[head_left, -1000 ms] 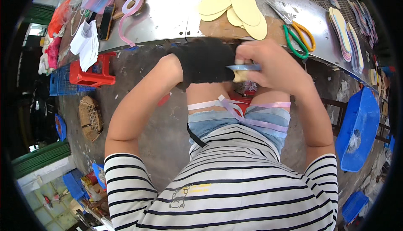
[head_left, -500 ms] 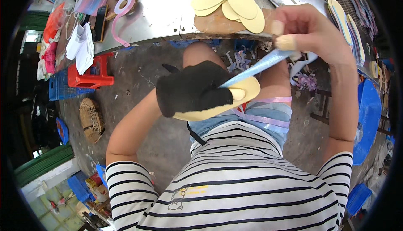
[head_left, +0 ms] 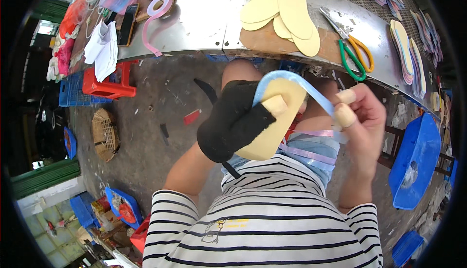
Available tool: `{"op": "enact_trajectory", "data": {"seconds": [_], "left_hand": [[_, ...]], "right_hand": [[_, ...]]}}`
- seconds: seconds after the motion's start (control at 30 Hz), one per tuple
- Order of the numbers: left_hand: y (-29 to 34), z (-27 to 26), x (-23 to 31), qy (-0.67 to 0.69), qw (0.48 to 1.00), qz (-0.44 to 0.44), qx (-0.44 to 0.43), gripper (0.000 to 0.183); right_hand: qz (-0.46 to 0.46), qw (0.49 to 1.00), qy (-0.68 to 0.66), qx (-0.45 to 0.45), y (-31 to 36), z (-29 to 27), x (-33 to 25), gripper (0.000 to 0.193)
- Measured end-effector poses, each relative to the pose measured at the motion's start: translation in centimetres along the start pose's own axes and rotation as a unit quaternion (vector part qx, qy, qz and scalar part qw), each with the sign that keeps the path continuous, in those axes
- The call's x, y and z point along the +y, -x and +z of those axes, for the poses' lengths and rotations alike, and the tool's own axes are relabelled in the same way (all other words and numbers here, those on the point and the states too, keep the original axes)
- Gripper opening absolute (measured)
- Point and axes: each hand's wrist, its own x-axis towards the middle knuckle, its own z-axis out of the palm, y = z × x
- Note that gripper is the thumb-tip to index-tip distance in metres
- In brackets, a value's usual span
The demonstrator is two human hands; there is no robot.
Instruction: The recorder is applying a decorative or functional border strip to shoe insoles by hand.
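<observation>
My left hand (head_left: 238,117), in a black glove with the thumb tip bare or wrapped, grips a cream shoe insole (head_left: 279,122) above my lap. A pale blue ribbon tape (head_left: 301,80) follows the insole's rounded far end and stretches off it to the right. Its free part is pinched between thumb and finger of my right hand (head_left: 357,114); those fingertips wear pale coverings. The insole is tilted, and my glove hides its left side. Pink-and-lilac strips (head_left: 311,153) lie across my thigh.
Ahead on the metal bench (head_left: 199,19) lie stacked cream insoles (head_left: 292,12) and scissors (head_left: 351,49) with green and orange handles. A pink tape roll (head_left: 159,5) sits at left. A red stool (head_left: 109,80), a wicker basket (head_left: 105,134) and a blue tub (head_left: 416,163) stand on the floor.
The insole has turned so its rounded end points farther away, and the blue ribbon now bends round that end. My right hand has come down and nearer, uncovering the scissors.
</observation>
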Motion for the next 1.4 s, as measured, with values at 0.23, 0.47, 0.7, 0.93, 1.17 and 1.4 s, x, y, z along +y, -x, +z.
{"op": "enact_trajectory", "data": {"seconds": [0.23,0.47,0.7,0.93,1.17,1.4], "left_hand": [[-1.6,3.0,-2.1,0.033,0.977,0.051,0.206,0.038],[-3.4,3.7,-2.5,0.061,0.941,0.176,0.281,0.026],[-4.2,2.8,-1.7,0.138,0.936,0.011,0.323,0.013],[-4.9,2.2,-1.6,0.108,0.940,0.038,0.320,0.020],[-4.7,1.2,-5.8,0.131,0.972,0.039,0.189,0.029],[-3.6,0.4,-4.1,0.192,0.967,0.037,0.161,0.039]], "right_hand": [[-0.140,0.987,0.026,0.073,-1.0,3.4,3.6,0.006],[-0.056,0.998,-0.039,-0.009,-2.1,3.3,2.8,0.008],[-0.018,0.999,0.002,-0.030,-4.2,2.7,3.7,0.008],[-0.059,0.996,0.043,-0.060,-4.8,2.5,4.0,0.006],[-0.074,0.993,0.047,-0.081,-7.1,2.9,4.2,0.009],[0.098,0.993,-0.045,-0.051,-6.5,1.3,4.6,0.013]]}}
